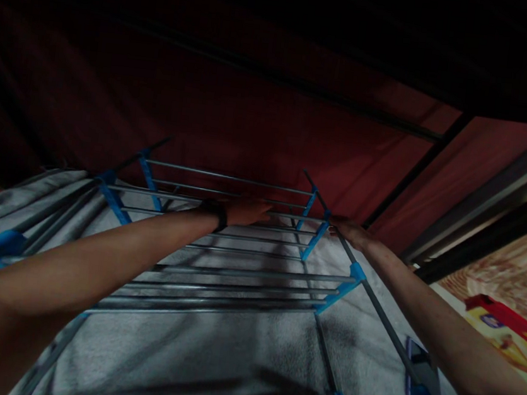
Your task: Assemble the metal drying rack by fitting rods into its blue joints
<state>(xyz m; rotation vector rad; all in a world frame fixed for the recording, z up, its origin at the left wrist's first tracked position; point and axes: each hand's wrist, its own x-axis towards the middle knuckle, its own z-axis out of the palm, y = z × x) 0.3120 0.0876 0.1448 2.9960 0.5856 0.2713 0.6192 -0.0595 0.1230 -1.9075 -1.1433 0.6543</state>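
Observation:
A rack of grey metal tubes with blue plastic connectors (267, 274) lies on its side on a grey cloth. My left hand (248, 211), a dark band at its wrist, reaches across the rack to the far rods. Its fingers look stretched out over them, touching or just above; I cannot tell which. At the rack's far right, my right hand (351, 231) is closed around the side pole (381, 315), close to a blue connector (327, 216). A ring shows on one finger. Dim light hides the finger details.
Dark red fabric (235, 112) on a dark frame bar (419, 168) closes off the back. A phone (429, 372) lies under the right pole. To the right is a red and yellow package (509, 333). The grey cloth (207, 356) is rumpled at left.

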